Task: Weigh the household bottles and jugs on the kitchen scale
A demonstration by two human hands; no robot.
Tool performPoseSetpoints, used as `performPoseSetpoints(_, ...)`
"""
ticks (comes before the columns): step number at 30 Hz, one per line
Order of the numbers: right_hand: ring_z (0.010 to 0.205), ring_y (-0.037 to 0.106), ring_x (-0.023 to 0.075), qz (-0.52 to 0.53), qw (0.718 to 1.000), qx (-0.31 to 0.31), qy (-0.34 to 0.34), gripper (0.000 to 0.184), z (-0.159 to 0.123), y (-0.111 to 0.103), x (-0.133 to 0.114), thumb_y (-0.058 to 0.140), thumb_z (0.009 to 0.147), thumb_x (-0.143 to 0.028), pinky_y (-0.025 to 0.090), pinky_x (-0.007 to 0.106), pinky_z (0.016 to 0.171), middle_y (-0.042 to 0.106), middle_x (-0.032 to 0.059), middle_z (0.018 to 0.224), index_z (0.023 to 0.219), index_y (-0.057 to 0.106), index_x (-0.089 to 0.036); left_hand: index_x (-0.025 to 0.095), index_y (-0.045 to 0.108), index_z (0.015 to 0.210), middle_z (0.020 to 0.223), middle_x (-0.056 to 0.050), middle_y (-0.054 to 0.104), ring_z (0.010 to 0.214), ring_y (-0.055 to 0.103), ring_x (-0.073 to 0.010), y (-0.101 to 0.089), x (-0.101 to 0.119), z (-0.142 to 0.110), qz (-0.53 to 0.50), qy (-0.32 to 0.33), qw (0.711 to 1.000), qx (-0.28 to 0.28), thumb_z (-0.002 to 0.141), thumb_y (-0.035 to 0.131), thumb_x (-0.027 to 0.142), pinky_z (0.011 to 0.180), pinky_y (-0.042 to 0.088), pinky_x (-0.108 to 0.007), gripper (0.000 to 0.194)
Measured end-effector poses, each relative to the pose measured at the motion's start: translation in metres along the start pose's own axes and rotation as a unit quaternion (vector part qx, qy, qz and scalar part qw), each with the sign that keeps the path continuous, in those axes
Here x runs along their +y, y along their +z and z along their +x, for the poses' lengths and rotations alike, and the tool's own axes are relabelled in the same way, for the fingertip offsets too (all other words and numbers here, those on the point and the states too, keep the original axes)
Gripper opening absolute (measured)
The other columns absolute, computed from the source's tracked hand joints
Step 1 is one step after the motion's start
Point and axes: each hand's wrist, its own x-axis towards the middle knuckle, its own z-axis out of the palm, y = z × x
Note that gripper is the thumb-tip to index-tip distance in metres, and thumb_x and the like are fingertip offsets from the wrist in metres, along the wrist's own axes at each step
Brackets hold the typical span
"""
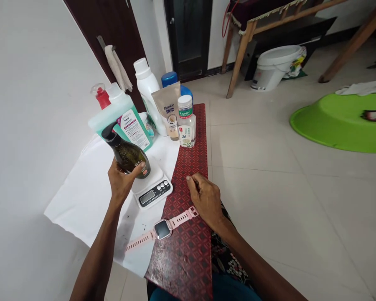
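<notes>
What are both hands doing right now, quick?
Left hand: holding the dark pump bottle.
Right hand: loosely curled on the red table, holding nothing visible.

On my feed, the left hand (123, 180) and right hand (207, 201) are bare, as are both wrists and slender forearms. Low in view I make out teal clothing (235, 289) and black fabric (227, 258) with a pale, flowery print.

The dark bottle (129, 158) hides most fingers of the left hand (122, 179).
</notes>
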Motion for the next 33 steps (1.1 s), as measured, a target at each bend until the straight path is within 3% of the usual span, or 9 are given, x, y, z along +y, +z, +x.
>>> performPoseSetpoints(6,0.057,0.047,0.0155,0.014,1.000,0.015,-0.018,0.038,0.000,0.001,0.002,0.046,0.109,-0.038,0.035,0.031,0.064,0.051,-0.0032,0.063,0.074,0.042,-0.026,0.017,0.072,0.106,0.102,-0.008,0.080,0.089,0.075,-0.0252,0.008,-0.009,0.000,0.008,-0.015,1.000,-0.013,0.063,0.097,0.047,0.081,0.063,-0.037,0.058)
performPoseSetpoints(11,0.056,0.046,0.0147,0.012,1.000,0.018,-0.020,0.038,0.000,0.000,0.002,0.047,0.110,-0.037,0.035,0.030,0.062,0.049,-0.0041,0.062,0.074,0.041,-0.026,0.020,0.067,0.123,0.117,-0.010,0.078,0.105,0.075,-0.0287,-0.002,-0.004,-0.004,0.002,-0.026,0.998,-0.050,0.057,0.101,0.048,0.091,0.064,-0.041,0.080)
performPoseSetpoints(13,0.055,0.045,0.0144,0.013,1.000,0.018,-0.019,0.039,0.000,0.000,0.001,0.047,0.110,-0.037,0.035,0.030,0.062,0.048,-0.0045,0.062,0.073,0.041,-0.026,0.021,0.064,0.131,0.130,-0.011,0.074,0.113,0.074,-0.0284,-0.016,-0.009,-0.006,0.001,0.000,0.999,-0.041,0.064,0.097,0.053,0.095,0.062,-0.041,0.081)
performPoseSetpoints(15,0.055,0.044,0.0141,0.014,1.000,0.016,-0.017,0.039,0.000,-0.001,0.000,0.046,0.110,-0.037,0.035,0.030,0.061,0.046,-0.0049,0.062,0.073,0.040,-0.026,0.021,0.064,0.133,0.134,-0.013,0.071,0.113,0.074,-0.0264,-0.033,-0.023,-0.008,-0.018,0.006,1.000,-0.005,0.082,0.082,0.064,0.093,0.062,-0.039,0.069)
performPoseSetpoints(18,0.054,0.043,0.0137,0.018,1.000,0.013,-0.011,0.041,0.000,-0.001,-0.001,0.046,0.110,-0.038,0.034,0.029,0.060,0.045,-0.0050,0.061,0.072,0.039,-0.026,0.017,0.069,0.121,0.112,-0.011,0.075,0.090,0.076,-0.0218,-0.056,-0.058,-0.010,-0.056,-0.077,0.993,0.065,0.093,0.062,0.073,0.078,0.060,-0.034,0.062)
performPoseSetpoints(20,0.054,0.043,0.0135,0.022,1.000,0.008,-0.006,0.041,0.000,-0.002,-0.002,0.047,0.110,-0.038,0.034,0.029,0.059,0.044,-0.0052,0.061,0.072,0.039,-0.026,0.015,0.071,0.109,0.093,-0.007,0.073,0.075,0.071,-0.0172,-0.066,-0.083,-0.012,-0.063,-0.142,0.983,0.097,0.090,0.066,0.074,0.068,0.056,-0.029,0.062)
performPoseSetpoints(23,0.053,0.042,0.0134,0.020,1.000,0.001,0.003,0.041,0.000,-0.003,-0.003,0.048,0.109,-0.039,0.033,0.029,0.058,0.043,-0.0055,0.060,0.071,0.040,-0.026,0.014,0.072,0.101,0.079,-0.003,0.068,0.066,0.064,-0.0135,-0.070,-0.108,-0.015,-0.074,-0.179,0.974,0.115,0.085,0.073,0.070,0.061,0.049,-0.026,0.058)
performPoseSetpoints(29,0.052,0.042,0.0138,0.007,1.000,-0.004,0.012,0.042,0.000,-0.003,-0.003,0.049,0.109,-0.041,0.033,0.030,0.058,0.044,-0.0054,0.059,0.070,0.041,-0.026,0.015,0.072,0.101,0.081,-0.002,0.069,0.067,0.064,-0.0130,-0.066,-0.114,-0.017,-0.064,-0.169,0.978,0.102,0.083,0.077,0.065,0.064,0.050,-0.027,0.054)
performPoseSetpoints(33,0.052,0.041,0.0137,0.010,1.000,-0.004,0.015,0.043,0.000,-0.003,-0.003,0.048,0.109,-0.040,0.033,0.030,0.058,0.044,-0.0054,0.059,0.070,0.041,-0.026,0.016,0.069,0.104,0.086,-0.003,0.070,0.070,0.066,-0.0146,-0.066,-0.102,-0.019,-0.077,-0.173,0.974,0.121,0.081,0.079,0.067,0.067,0.053,-0.029,0.057)
